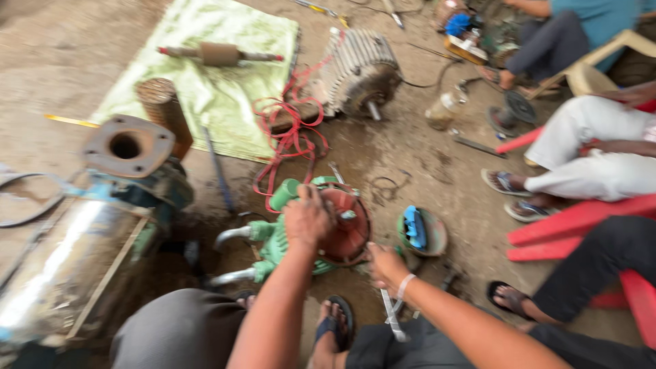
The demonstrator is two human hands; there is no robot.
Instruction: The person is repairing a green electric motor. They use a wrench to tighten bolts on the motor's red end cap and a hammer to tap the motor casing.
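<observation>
Fingers of the left hand curl over the top of the green pump, gripping its body beside the rust-red end cover. Right hand presses its fingers against the cover's lower rim; blur hides whether they close on a tool, so I cannot tell. This pump sits on the dirt floor between the person's feet. It looks heavy, rigid cast metal, probably greasy; best held by the casing or the pipe stubs

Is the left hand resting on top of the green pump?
Yes, the left hand lies on top of the green pump, beside its red cover.
</observation>
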